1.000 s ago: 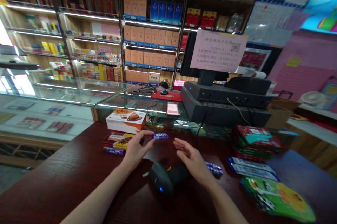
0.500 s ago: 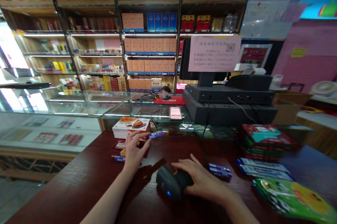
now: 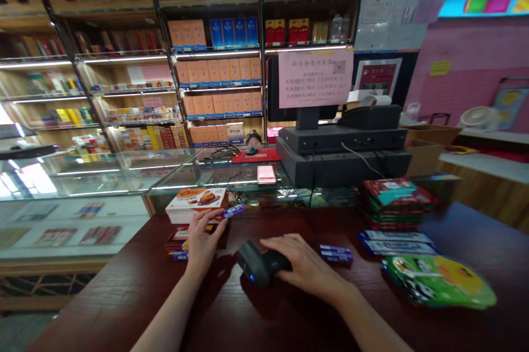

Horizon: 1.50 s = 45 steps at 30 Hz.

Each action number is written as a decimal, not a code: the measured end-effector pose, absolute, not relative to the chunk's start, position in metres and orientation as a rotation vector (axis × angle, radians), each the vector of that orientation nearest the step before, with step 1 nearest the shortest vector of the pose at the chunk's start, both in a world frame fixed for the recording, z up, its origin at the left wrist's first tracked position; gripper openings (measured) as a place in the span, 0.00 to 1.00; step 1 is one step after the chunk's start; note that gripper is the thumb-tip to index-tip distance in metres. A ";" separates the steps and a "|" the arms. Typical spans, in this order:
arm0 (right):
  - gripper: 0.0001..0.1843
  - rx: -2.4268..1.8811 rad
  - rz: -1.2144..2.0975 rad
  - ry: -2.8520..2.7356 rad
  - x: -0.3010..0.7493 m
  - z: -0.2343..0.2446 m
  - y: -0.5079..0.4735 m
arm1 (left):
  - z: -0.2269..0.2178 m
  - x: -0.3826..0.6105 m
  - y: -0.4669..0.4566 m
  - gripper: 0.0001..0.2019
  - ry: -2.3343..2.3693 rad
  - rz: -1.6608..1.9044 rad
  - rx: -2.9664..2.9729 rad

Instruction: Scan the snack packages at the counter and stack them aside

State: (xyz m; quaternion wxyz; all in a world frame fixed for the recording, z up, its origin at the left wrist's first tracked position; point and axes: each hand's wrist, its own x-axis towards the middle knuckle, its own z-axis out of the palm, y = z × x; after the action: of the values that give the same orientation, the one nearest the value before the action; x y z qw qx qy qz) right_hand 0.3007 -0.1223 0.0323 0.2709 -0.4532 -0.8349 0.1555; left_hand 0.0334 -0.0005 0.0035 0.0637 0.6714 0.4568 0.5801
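Purple pack (image 3: pixel 235 210) sideways, free end rightward

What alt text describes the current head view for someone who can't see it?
The right hand grips a black barcode scanner at a dark wooden counter, while the left hand holds a slim purple packet beside a white-and-orange box. Behind stand a checkout terminal and stocked shelves.

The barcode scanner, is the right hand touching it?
Touching. The head view shows the right hand closed around the barcode scanner with no gap between them.
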 end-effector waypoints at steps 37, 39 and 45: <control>0.36 -1.287 0.476 -2.146 0.303 0.039 -0.124 | 0.007 0.035 -0.005 0.17 1.365 1.604 2.013; 0.34 -1.258 0.514 -2.197 0.303 0.041 -0.126 | 0.006 0.035 -0.005 0.17 1.364 1.608 2.007; 0.36 -1.229 0.621 -2.301 0.299 0.043 -0.129 | 0.008 0.035 -0.005 0.18 1.363 1.645 1.981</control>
State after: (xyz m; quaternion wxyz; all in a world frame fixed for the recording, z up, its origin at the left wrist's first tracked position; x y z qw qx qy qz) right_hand 0.2994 -0.1293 0.0433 0.2281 -0.4462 -0.8355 0.2255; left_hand 0.0354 -0.0052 0.0078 0.1139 0.6755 0.4647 0.5611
